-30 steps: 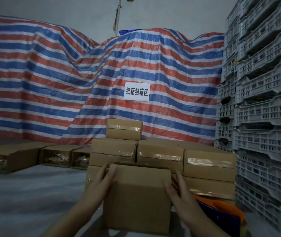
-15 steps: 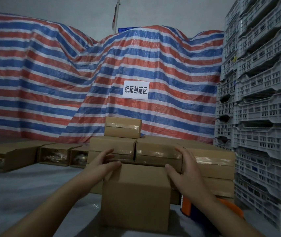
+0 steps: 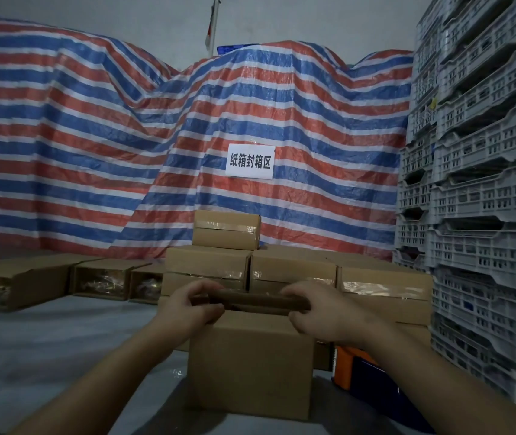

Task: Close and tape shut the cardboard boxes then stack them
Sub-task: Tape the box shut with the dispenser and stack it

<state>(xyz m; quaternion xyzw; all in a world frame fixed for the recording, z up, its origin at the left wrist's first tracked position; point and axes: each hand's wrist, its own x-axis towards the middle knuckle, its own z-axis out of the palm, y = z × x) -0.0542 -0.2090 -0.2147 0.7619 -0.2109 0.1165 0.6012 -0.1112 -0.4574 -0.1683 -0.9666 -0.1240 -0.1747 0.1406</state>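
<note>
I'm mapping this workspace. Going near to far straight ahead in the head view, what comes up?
Held box → both hands, left hand and right hand, on its far flap → taped stack → top box → sign on the tarp.

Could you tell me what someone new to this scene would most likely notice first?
Probably the red, white and blue striped tarp draped across the whole back, with a white paper sign at its centre. In front, the left hand and right hand grip the top flap of a cardboard box before a stack of taped boxes. Grey plastic crates tower on the right.
</note>
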